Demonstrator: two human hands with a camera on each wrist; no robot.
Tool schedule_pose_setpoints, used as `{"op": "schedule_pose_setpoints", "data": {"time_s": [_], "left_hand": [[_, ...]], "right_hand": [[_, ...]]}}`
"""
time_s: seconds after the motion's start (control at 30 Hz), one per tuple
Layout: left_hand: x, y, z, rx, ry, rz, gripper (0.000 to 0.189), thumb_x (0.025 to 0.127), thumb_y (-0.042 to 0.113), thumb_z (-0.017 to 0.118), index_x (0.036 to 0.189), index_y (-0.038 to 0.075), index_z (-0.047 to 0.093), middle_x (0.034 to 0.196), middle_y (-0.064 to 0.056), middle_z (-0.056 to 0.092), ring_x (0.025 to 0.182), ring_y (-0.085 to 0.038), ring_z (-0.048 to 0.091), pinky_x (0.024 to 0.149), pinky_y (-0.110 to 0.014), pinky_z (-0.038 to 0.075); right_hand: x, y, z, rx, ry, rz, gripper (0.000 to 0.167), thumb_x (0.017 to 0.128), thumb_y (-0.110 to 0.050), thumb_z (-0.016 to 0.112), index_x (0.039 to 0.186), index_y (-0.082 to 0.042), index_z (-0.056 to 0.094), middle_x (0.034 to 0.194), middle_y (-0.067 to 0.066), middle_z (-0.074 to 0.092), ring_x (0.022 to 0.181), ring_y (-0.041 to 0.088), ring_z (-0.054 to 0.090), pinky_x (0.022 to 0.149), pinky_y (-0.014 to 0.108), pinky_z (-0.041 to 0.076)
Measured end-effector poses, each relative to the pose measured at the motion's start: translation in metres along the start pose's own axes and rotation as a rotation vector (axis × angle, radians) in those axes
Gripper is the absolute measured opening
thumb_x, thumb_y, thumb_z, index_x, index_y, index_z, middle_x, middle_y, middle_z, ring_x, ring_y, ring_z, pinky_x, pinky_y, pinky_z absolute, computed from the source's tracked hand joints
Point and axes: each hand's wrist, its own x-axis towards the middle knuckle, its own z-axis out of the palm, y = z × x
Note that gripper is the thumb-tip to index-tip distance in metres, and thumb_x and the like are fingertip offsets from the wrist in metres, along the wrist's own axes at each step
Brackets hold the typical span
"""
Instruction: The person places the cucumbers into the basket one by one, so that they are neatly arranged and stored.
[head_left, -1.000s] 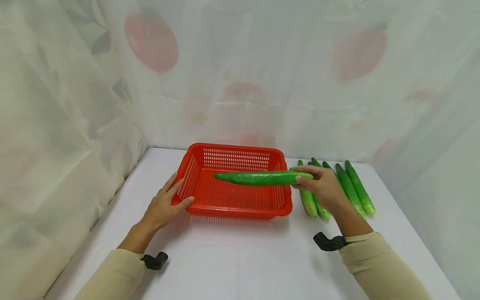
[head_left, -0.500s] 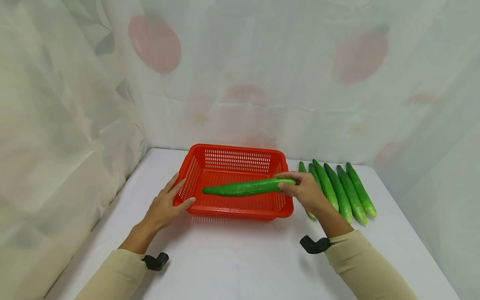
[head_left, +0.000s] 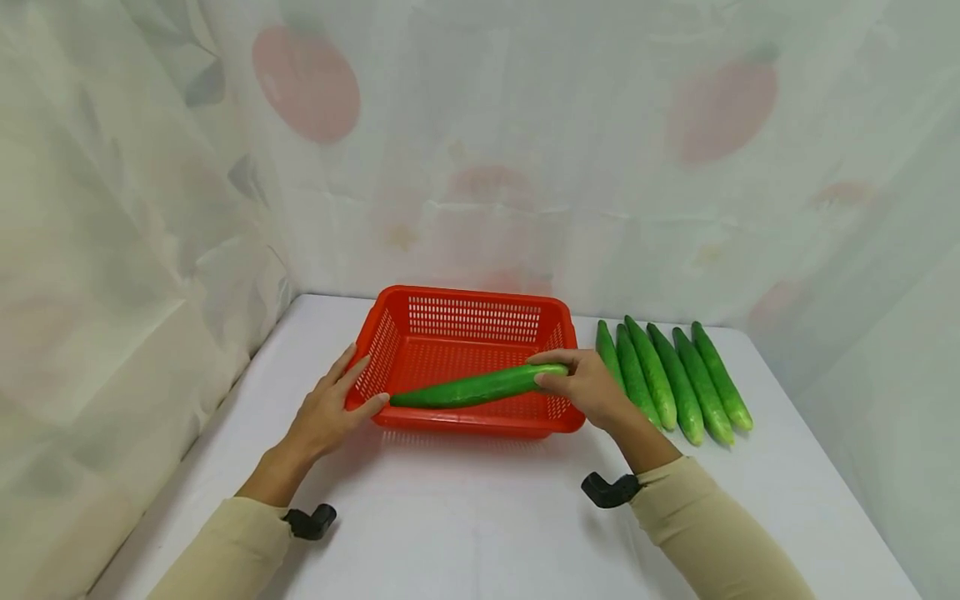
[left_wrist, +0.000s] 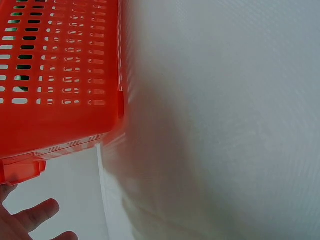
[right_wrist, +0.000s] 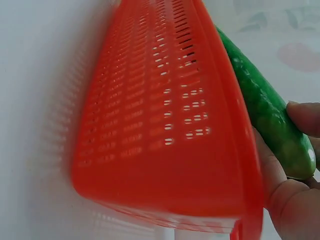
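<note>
A red plastic basket with slotted walls stands on the white table. My right hand pinches the thick, paler end of a long green cucumber between thumb and fingers. The cucumber lies across the basket's opening near the front rim, its thin tip lower and close to my left thumb. In the right wrist view the cucumber shows beyond the basket's rim, with fingers around its end. My left hand rests at the basket's left side with fingers spread; in the left wrist view those fingers are extended beside the basket wall.
Several more cucumbers lie side by side to the right of the basket. A patterned pale curtain hangs behind the table and along its left side.
My right hand has carried the cucumber left and down toward the basket's front rim, its tip dipping lower. My left hand has stayed at the basket's left side.
</note>
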Motion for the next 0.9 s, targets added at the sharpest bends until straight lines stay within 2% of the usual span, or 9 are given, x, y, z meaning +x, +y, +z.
{"op": "schedule_pose_setpoints", "data": {"time_s": [0.17,0.3,0.4,0.5,0.7,0.9], "left_hand": [[-0.001,-0.003,0.002,0.003,-0.004,-0.006,0.081,0.09,0.058,0.057,0.152,0.012,0.032,0.16,-0.002,0.013,0.131,-0.046,0.03,0.093,-0.071,0.029],[0.001,-0.002,0.003,-0.002,0.005,-0.005,0.081,0.089,0.059,0.057,0.152,0.013,0.033,0.16,-0.001,0.013,0.132,-0.045,0.029,0.093,-0.07,0.028],[0.002,-0.001,0.003,0.0,0.008,-0.003,0.081,0.089,0.059,0.058,0.152,0.013,0.034,0.16,-0.001,0.013,0.132,-0.045,0.03,0.093,-0.07,0.029],[0.002,-0.001,0.003,0.002,0.005,-0.004,0.081,0.089,0.058,0.058,0.151,0.012,0.033,0.16,-0.001,0.013,0.132,-0.045,0.03,0.093,-0.069,0.03],[0.002,0.0,0.002,0.0,0.004,-0.007,0.082,0.089,0.058,0.058,0.152,0.012,0.033,0.16,-0.001,0.013,0.132,-0.046,0.029,0.094,-0.07,0.028],[0.001,-0.001,0.003,-0.008,0.004,-0.012,0.082,0.089,0.057,0.058,0.152,0.012,0.032,0.16,-0.001,0.012,0.134,-0.045,0.028,0.094,-0.07,0.028]], "right_hand": [[0.005,0.005,0.006,0.01,-0.033,0.023,0.033,0.09,-0.002,0.067,0.122,0.005,0.063,0.109,0.02,0.062,0.091,0.039,0.065,0.081,0.042,0.053],[0.007,0.004,0.01,-0.006,-0.038,0.028,0.032,0.09,0.001,0.065,0.122,0.007,0.063,0.109,0.021,0.063,0.085,0.032,0.067,0.083,0.047,0.052],[0.003,-0.006,0.015,-0.024,-0.039,0.045,0.031,0.09,0.003,0.065,0.12,0.007,0.063,0.109,0.021,0.063,0.083,0.027,0.067,0.084,0.05,0.051],[0.001,-0.009,0.019,-0.049,-0.041,0.04,0.029,0.089,0.003,0.065,0.118,0.007,0.065,0.108,0.019,0.063,0.082,0.026,0.066,0.081,0.047,0.053],[0.013,0.013,0.019,-0.167,-0.064,0.017,0.027,0.087,-0.003,0.069,0.114,-0.002,0.071,0.104,0.011,0.064,0.083,0.025,0.06,0.071,0.033,0.054],[0.017,0.014,0.022,-0.181,-0.127,0.049,0.024,0.088,-0.002,0.068,0.112,-0.004,0.072,0.103,0.011,0.064,0.085,0.027,0.062,0.073,0.035,0.055]]}}
